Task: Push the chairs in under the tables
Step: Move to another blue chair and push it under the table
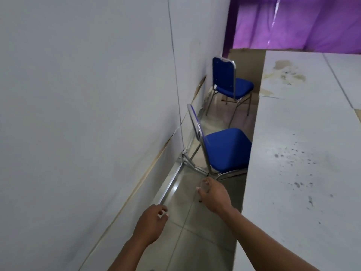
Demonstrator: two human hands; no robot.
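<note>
Both hands reach forward, empty: left hand (151, 222) loosely curled, right hand (212, 194) part open, fingers slack. Near chair (224, 147) stands just beyond the right hand, untouched, seat edge tucked under the counter (304, 153). Far chair (231, 83) stands clear of the counter, by the wall (88, 94).

On your left you see a big pale grey wall (88, 94) with a thin seam running down it. A worn brown strip (148, 169) runs along its bottom edge. The floor (195, 231) under you is shiny grey tile. A shiny metal bar (172, 184) lies on the floor beside the wall. Far ahead hangs a purple curtain (302, 22).
</note>
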